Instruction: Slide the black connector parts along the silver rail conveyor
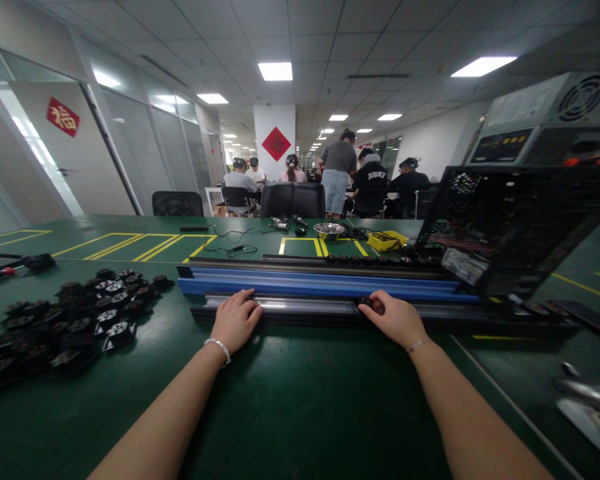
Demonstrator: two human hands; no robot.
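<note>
A long black rail (305, 318) with a shiny strip along its top lies across the green table, in front of a blue rail (330, 283). My left hand (235, 321) rests on the left part of the black rail, fingers spread and holding nothing. Toward the rail's middle, my right hand (395, 320) pinches a small black part (365, 302) against the rail. Many black socket-like pieces (115, 300) lie heaped on the table at the left.
An open computer case (500, 227) with a power supply (550, 120) on top stands at the right. Behind the rails are a metal bowl (329, 230), a yellow object (387, 240) and cables. Several people sit or stand farther back. A metal-handled object lies at the right edge.
</note>
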